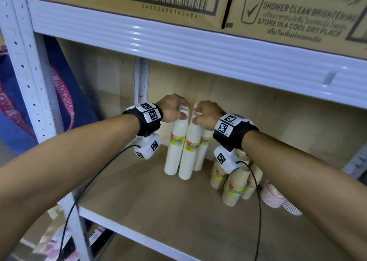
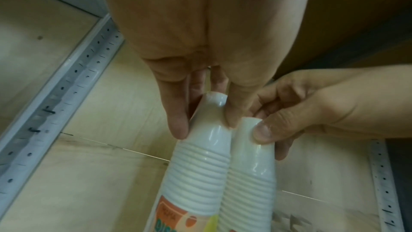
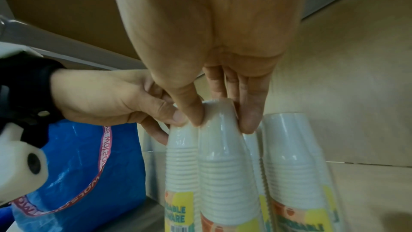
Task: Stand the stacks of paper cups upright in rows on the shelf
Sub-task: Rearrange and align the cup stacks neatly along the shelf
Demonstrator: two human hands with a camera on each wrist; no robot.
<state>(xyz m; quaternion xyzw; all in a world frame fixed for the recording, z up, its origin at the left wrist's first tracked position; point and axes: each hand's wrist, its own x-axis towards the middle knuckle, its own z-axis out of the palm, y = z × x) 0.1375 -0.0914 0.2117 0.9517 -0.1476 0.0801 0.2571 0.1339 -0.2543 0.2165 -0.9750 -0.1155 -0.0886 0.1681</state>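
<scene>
White cup stacks (image 1: 179, 151) gripped by left hand (image 1: 172, 108) and right hand (image 1: 208, 114); brown stacks (image 1: 234, 183) beside.

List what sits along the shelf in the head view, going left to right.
Blue bag → left hand on one tall white cup stack → right hand on the next stack → short tan cup stacks → pink-patterned stack lying down.

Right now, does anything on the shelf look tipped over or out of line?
Yes. Right of the upright kraft stacks, a patterned cup stack lies on its side. The white stacks held by the left hand and right hand lean together.
</scene>
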